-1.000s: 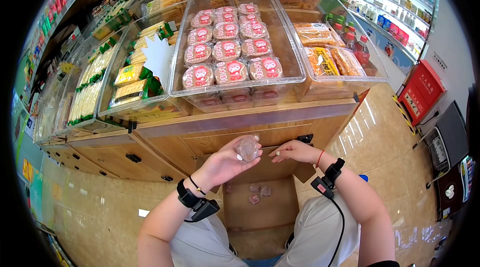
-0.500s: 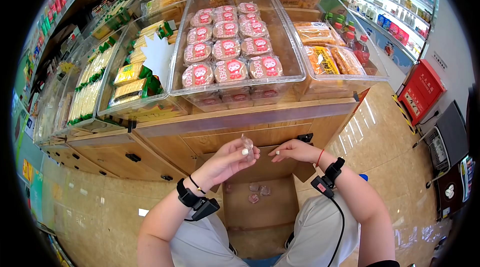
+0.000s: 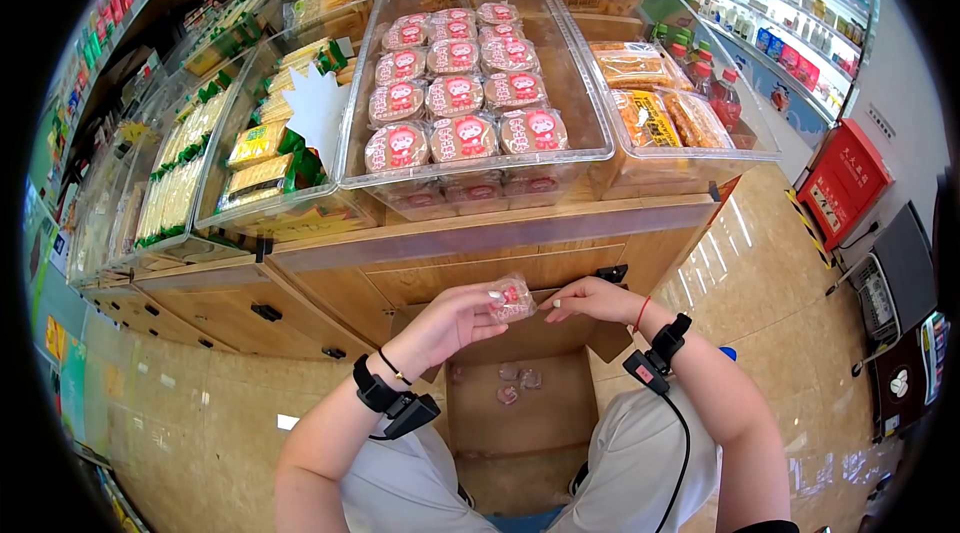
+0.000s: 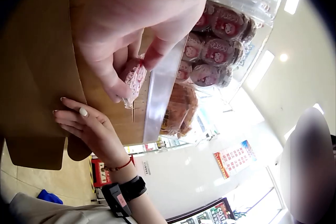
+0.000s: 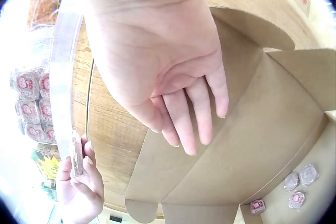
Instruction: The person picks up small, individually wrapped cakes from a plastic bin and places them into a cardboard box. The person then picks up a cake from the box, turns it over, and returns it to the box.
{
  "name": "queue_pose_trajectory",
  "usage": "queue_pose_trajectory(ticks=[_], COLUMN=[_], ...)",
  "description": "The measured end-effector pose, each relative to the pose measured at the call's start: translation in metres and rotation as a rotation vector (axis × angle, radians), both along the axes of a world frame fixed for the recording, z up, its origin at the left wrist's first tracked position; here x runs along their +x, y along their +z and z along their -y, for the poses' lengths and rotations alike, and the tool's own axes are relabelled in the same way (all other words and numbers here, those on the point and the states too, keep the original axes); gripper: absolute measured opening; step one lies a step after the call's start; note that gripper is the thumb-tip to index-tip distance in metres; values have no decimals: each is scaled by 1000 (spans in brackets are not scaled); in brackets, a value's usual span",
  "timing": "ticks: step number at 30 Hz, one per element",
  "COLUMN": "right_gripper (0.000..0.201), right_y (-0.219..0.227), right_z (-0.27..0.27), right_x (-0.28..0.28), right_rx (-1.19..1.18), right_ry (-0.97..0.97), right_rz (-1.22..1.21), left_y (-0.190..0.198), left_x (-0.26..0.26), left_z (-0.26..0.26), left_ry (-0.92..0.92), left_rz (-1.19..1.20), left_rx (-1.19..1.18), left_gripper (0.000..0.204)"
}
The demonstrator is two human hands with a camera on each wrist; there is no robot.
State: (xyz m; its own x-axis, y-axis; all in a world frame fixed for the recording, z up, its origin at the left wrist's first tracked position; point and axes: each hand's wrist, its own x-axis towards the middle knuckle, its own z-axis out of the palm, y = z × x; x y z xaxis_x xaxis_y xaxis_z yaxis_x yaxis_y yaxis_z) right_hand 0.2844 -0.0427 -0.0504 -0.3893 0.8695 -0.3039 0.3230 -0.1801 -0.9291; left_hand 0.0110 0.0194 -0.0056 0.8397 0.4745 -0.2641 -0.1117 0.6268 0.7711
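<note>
A round pink-printed packet in clear wrap (image 3: pixel 513 301) is pinched between the thumb and fingers of my left hand (image 3: pixel 446 321), above the cardboard box (image 3: pixel 520 423). The left wrist view shows the packet (image 4: pixel 135 82) nearly edge-on. My right hand (image 3: pixel 592 301) stays just right of it over the box's back edge, holding nothing. In the right wrist view that hand's palm (image 5: pixel 163 61) shows, its fingers loosely extended. Several similar packets (image 3: pixel 508 395) lie on the box floor.
Behind the box stands a wooden cabinet (image 3: pixel 450 273). A clear bin (image 3: pixel 580 113) on it holds stacked round packets (image 3: pixel 466 137), with bins of other wrapped snacks on both sides. A red box (image 3: pixel 846 178) stands at the right.
My left hand has turned the packet from its plain side, past edge-on, to its pink printed face, bringing it slightly right. My right hand has hardly moved.
</note>
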Motion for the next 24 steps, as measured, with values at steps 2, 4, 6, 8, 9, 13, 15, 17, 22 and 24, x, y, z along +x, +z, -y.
queue_pose_trajectory(ticks=[2,4,6,8,9,13,15,17,22,24], right_gripper=[35,35,35,35,34,34,34,34,34,34], right_y=[0,-1,-2,-1,-1,1,1,0,0,-2], right_z=[0,0,0,0,0,1,1,0,0,0], right_x=[0,0,0,0,0,0,0,0,1,1], right_rx=[-3,-8,-16,-19,-20,-24,-25,-24,-24,-19], right_ry=[-1,-2,-3,-5,-6,-16,-15,-12,-10,-7], right_rz=[1,-6,-22,-26,-28,-18,-23,-20,-16,-21], left_y=[0,-5,-6,-4,-4,-5,-5,-4,-3,-6], left_x=[0,-1,-1,0,1,1,1,1,1,1], left_z=[0,-3,-4,-2,-2,-1,-2,-1,0,-1], left_ry=[-3,-34,-55,-65,-56,-52,-64,-74,-74,-78], left_rz=[60,139,186,202,197,179,167,151,134,138], left_rx=[-78,-145,-175,-166,-154,-114,-109,-117,-115,-115], left_gripper=[43,46,49,52,53,55,55,55,52,52])
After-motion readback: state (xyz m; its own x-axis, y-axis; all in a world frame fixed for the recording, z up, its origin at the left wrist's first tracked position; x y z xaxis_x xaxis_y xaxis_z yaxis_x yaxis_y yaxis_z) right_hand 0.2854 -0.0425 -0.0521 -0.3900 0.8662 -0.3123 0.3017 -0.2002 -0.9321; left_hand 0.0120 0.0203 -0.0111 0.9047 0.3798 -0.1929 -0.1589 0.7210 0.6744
